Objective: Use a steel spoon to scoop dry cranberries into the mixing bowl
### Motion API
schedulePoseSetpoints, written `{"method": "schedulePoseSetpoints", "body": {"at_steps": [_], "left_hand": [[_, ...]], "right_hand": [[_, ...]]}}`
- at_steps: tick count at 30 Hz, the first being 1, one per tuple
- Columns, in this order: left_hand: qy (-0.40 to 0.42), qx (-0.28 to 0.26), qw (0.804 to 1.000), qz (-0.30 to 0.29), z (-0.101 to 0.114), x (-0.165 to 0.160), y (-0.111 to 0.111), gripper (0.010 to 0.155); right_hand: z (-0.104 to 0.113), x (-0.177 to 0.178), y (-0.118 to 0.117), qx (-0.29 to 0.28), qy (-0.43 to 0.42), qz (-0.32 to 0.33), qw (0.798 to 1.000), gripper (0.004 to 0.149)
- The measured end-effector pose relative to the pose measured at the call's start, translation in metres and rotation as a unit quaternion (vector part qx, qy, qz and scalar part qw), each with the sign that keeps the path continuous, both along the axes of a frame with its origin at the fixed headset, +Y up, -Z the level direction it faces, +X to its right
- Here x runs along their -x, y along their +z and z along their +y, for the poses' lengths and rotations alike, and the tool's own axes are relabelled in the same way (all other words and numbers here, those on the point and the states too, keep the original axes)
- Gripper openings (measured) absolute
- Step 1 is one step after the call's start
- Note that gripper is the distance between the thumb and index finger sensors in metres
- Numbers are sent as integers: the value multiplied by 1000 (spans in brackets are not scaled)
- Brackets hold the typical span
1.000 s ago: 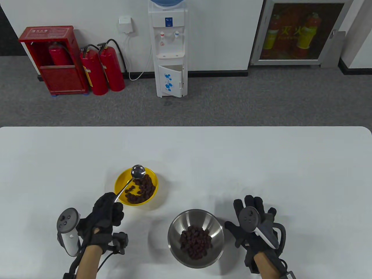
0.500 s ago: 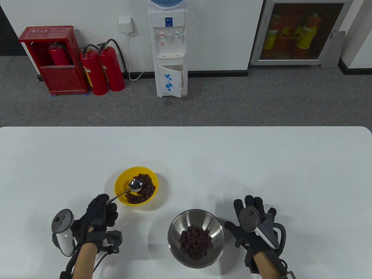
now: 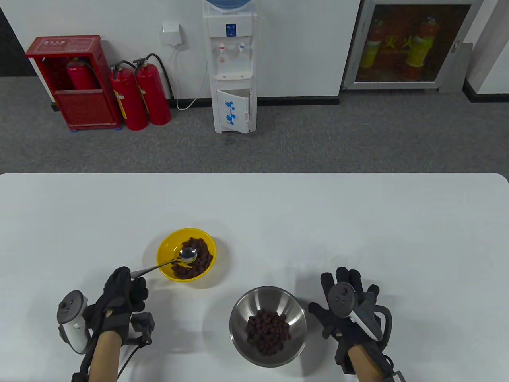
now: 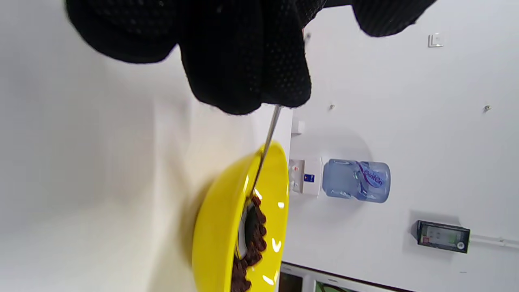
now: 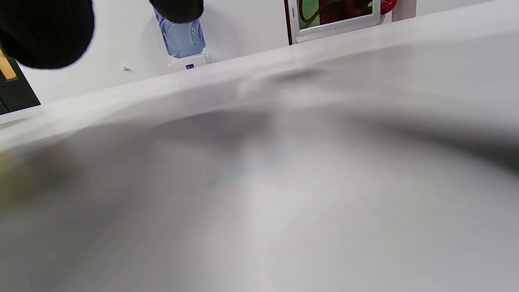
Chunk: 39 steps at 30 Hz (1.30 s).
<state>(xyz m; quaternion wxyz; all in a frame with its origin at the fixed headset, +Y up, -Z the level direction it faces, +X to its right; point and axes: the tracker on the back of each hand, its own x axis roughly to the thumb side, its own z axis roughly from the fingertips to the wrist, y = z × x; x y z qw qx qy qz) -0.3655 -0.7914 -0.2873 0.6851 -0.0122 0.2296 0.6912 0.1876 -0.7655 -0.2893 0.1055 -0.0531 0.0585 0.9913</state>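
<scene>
Left hand (image 3: 121, 292), left of and nearer than the yellow bowl (image 3: 165, 254), grips the end of the steel spoon (image 3: 175, 258) handle; in the left wrist view the fingers (image 4: 243, 61) are closed around the handle where it emerges. Handle crosses the bowl's near-left rim, spoon head sits on the cranberries (image 3: 197, 258) inside, on the left edge of the pile. Head looks empty and face-up from above, so I read this as the start of a dig, not a loaded lift.

Mixing bowl (image 3: 268, 326) is to the right of and nearer than the yellow bowl, apart from it, with a heap of transferred cranberries (image 3: 267, 332) at the bottom. Roughly half the fruit looks moved, judging by both piles.

Right hand (image 3: 350, 314) sits just right of the mixing bowl, fingers spread, flat on the table, holding nothing. Can't tell if it touches the bowl wall. Right wrist view is blur plus table surface, no use.

Risks:
- Yellow bowl is light and unbraced; pushing the spoon sideways into the pile could slide or tip it.
- Grip is at the far end of the handle, so poor control of head tilt; a loaded spoon could roll and shed berries.
- Transfer path crosses open table between the bowls; an overfilled scoop would drop fruit there.
- Berries may clump and come up as one unstable lump.
</scene>
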Motion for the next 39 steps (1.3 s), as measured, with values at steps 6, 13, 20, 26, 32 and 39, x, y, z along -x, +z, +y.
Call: {"method": "schedulePoseSetpoints", "body": {"at_steps": [6, 13, 20, 26, 32, 39], "left_hand": [[-37, -40, 998, 39, 16, 10, 10, 67], [-200, -98, 975, -4, 51, -21, 14, 67], [-419, -89, 885, -185, 59, -96, 8, 70], [-570, -24, 773, -279, 48, -148, 12, 72], [-724, 9, 643, -249, 46, -168, 20, 78], [-731, 42, 638, -238, 40, -163, 19, 80]], "right_hand": [[1, -1, -1, -6, -3, 0, 1000, 84], [2, -1, -1, -16, 1, 1, 1000, 84], [2, 0, -1, -24, 11, 2, 1000, 84], [3, 0, -1, -34, 20, 5, 999, 85], [6, 3, 1, -66, 84, 13, 994, 86], [9, 9, 4, -90, 157, 23, 983, 90]]}}
